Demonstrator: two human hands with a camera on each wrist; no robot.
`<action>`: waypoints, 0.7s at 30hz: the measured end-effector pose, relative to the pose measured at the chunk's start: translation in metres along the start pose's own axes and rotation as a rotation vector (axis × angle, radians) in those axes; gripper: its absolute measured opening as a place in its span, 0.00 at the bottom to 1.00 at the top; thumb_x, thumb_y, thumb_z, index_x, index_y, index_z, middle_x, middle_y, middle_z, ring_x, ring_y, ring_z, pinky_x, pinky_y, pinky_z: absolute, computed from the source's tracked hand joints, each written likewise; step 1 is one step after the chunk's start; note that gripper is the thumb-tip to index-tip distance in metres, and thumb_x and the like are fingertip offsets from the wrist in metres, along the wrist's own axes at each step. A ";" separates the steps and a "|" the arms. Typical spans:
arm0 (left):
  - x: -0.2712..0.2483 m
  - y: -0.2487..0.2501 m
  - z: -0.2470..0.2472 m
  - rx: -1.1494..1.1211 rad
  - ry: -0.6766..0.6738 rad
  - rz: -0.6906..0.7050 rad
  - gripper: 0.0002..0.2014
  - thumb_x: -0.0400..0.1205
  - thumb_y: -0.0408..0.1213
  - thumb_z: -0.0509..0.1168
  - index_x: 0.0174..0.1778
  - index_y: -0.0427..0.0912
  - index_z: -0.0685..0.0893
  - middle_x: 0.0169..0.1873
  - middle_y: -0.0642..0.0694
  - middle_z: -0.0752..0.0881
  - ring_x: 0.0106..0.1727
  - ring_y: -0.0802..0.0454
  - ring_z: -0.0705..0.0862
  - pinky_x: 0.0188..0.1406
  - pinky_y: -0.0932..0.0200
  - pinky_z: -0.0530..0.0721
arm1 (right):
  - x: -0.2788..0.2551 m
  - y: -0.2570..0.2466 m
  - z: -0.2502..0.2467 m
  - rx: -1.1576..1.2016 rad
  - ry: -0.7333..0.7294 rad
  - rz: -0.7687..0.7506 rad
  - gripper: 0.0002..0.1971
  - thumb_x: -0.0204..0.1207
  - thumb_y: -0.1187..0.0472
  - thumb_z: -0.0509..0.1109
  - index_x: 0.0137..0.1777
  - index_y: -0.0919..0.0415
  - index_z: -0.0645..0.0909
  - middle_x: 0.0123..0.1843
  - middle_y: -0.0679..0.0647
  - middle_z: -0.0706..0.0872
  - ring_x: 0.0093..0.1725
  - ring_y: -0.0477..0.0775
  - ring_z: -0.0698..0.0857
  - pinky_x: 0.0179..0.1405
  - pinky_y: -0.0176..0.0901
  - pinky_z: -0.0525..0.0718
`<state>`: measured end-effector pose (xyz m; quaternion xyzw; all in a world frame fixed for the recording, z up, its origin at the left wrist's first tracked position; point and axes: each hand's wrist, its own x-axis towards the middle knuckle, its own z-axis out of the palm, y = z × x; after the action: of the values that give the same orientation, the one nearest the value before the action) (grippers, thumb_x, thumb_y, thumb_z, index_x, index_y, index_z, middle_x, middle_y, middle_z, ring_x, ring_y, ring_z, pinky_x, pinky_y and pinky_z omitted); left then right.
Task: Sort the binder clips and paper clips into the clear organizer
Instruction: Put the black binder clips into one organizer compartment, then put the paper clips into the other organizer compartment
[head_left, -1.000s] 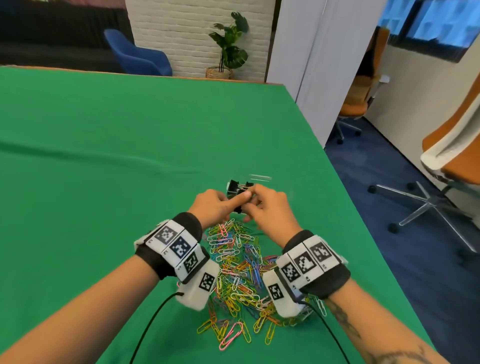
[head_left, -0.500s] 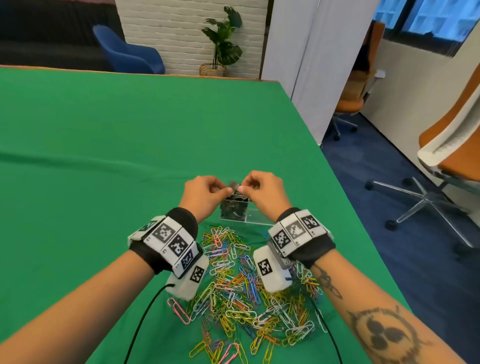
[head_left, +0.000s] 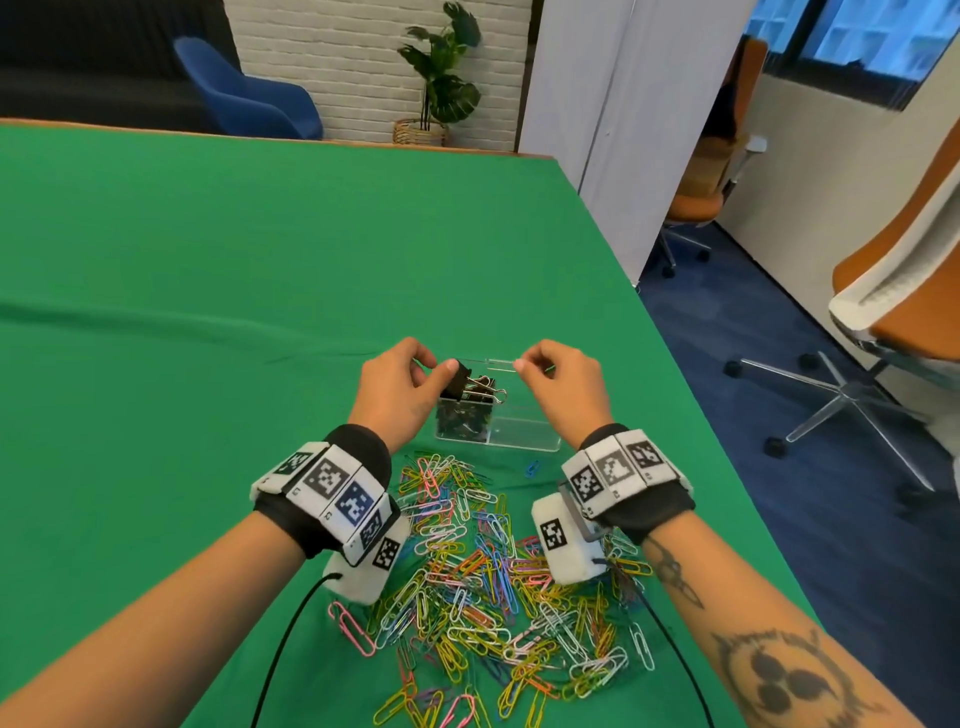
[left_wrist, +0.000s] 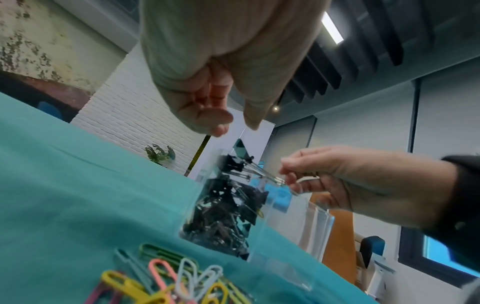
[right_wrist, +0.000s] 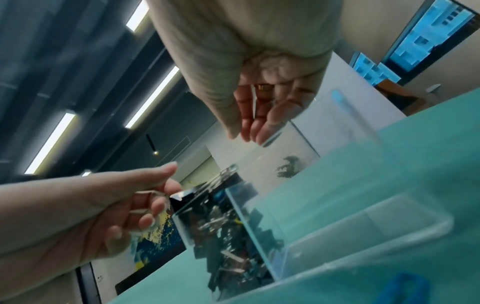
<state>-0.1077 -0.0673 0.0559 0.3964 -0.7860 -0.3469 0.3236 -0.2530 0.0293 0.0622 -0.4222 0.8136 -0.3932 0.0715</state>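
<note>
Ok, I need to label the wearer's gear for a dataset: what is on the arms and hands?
Both forearms are bare. Each wrist has a black wristband ringed with white tiles printed with black square markers, and a white padded box hangs under each wrist, trailing a thin black cable. The right forearm bears dark tattoos.

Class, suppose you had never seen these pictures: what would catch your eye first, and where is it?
First, the sprawling heap of multicoloured paper clips on the green tablecloth, between the wrists. Just beyond it stands the clear plastic organizer, its left compartment packed with black binder clips, its right one looking empty. Above it the left hand holds one black binder clip; the right hand pinches something thin.
</note>
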 end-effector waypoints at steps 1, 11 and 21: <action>0.001 0.000 -0.002 0.003 0.001 0.022 0.12 0.77 0.45 0.69 0.48 0.40 0.80 0.31 0.49 0.77 0.30 0.55 0.73 0.35 0.62 0.71 | -0.001 0.005 -0.004 -0.012 -0.014 0.005 0.07 0.77 0.57 0.67 0.45 0.59 0.84 0.42 0.53 0.86 0.45 0.54 0.84 0.52 0.49 0.84; 0.012 0.015 0.003 0.641 -0.478 0.259 0.41 0.68 0.51 0.76 0.76 0.57 0.65 0.70 0.48 0.73 0.72 0.46 0.69 0.68 0.43 0.70 | -0.017 0.008 -0.028 -0.167 -0.249 -0.064 0.16 0.76 0.64 0.67 0.63 0.55 0.83 0.56 0.50 0.89 0.53 0.53 0.85 0.64 0.49 0.80; 0.023 0.015 -0.020 0.519 -0.548 0.191 0.36 0.65 0.33 0.79 0.70 0.40 0.74 0.63 0.40 0.81 0.64 0.43 0.79 0.67 0.54 0.75 | -0.081 0.049 -0.087 -0.331 -0.557 0.010 0.24 0.76 0.54 0.69 0.72 0.58 0.73 0.66 0.57 0.80 0.61 0.51 0.79 0.69 0.41 0.74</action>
<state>-0.1093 -0.0858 0.0843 0.2829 -0.9383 -0.1980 0.0215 -0.2719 0.1560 0.0698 -0.5152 0.8179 -0.1248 0.2237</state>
